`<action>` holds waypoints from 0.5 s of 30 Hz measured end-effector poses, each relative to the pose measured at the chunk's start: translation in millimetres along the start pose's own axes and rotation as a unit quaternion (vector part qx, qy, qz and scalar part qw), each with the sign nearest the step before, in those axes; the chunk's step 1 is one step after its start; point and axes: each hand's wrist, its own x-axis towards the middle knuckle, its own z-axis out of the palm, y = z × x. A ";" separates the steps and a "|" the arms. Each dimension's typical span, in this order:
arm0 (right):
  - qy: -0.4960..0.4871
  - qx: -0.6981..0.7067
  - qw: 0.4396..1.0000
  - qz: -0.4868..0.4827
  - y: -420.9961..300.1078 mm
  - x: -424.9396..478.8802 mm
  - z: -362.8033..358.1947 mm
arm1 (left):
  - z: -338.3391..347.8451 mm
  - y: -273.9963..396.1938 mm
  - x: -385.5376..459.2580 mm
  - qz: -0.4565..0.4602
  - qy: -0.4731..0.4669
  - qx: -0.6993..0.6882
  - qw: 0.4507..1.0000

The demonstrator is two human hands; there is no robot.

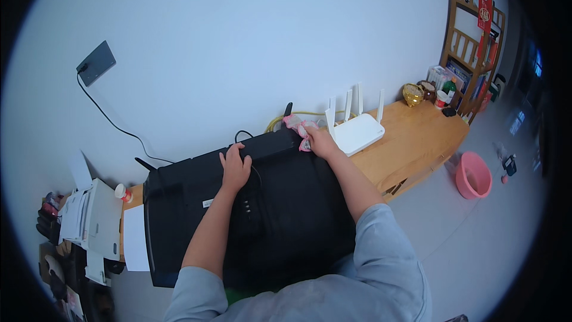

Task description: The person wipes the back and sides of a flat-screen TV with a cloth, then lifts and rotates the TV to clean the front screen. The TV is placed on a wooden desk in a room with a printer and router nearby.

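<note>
A large black television (290,201) leans towards me, its back panel with ports and a small label facing up. My left hand (235,171) lies on the back near its far edge, fingers apart. In my right hand (321,142) is a crumpled pink-edged cloth (296,125), touching the television's far right corner. Two black stand feet stick out from the far edge, the right foot (287,109) beside the cloth. The television's near edge is hidden by my body and arms.
A white router (359,133) with upright antennas stands on the wooden cabinet (415,136), close to my right hand. A yellow cable (273,124) and a black power cord (129,133) run along the wall. At left is a white printer (102,219); a pink basin (469,179) sits on the floor.
</note>
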 end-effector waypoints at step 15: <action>-0.074 -0.125 0.987 0.068 -32.3 -47.3 -24.7 | -0.3 1.8 -0.5 -0.009 0.003 0.005 1.000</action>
